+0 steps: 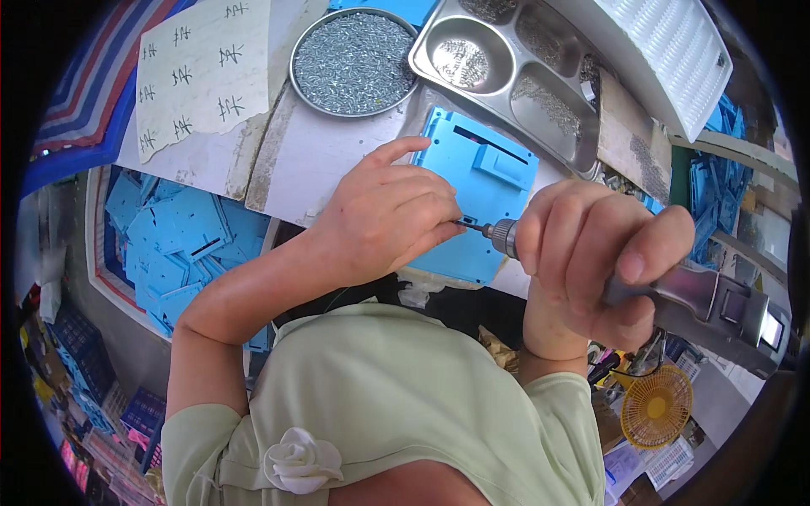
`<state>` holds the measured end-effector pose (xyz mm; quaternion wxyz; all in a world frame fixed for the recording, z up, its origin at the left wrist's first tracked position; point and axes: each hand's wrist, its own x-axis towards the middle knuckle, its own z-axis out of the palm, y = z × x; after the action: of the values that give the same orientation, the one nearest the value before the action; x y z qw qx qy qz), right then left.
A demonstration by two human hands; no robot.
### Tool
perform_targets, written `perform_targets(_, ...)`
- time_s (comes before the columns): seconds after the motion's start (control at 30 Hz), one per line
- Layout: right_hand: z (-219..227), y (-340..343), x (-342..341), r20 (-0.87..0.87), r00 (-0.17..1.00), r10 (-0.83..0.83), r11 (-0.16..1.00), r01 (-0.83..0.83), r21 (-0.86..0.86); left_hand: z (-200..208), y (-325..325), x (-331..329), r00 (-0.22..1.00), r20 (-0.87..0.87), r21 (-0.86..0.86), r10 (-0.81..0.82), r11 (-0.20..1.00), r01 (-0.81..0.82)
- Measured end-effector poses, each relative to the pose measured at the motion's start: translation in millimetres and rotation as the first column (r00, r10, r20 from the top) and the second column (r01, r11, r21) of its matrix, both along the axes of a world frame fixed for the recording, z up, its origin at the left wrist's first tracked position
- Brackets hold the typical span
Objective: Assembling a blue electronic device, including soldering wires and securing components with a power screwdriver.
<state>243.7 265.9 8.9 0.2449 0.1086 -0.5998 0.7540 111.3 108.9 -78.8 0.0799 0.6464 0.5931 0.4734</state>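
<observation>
Here the right hand (591, 253) grips the screwdriver (675, 291), its tip pointing sideways at the left hand (384, 215), which pinches closed on the blue plate (489, 181).

left hand (384, 215) curled knuckles-up with fingertips pinched toward the right hand (591, 253), which is fisted tight just beside it

Bright, even daylight fills the scene; shadows are soft and short. Glare marks the steel compartment tray (506, 63) at far right. Fisheye distortion bends straight edges toward a black circular rim. The near right hand (595, 261) is slightly soft, being close to the lens.
</observation>
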Motion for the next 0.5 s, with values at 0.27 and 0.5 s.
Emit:
perform_targets(0.27,3,0,-17,0.038,0.999,0.019,0.999,-0.020,0.038,2,-7,-13,0.994,0.087,-0.058,-0.065,0.996,0.070)
perform_targets(0.5,-39,30,-69,-0.075,0.988,-0.132,0.988,0.138,0.076,1,-13,-13,0.992,-0.068,-0.119,0.106,0.986,-0.114)
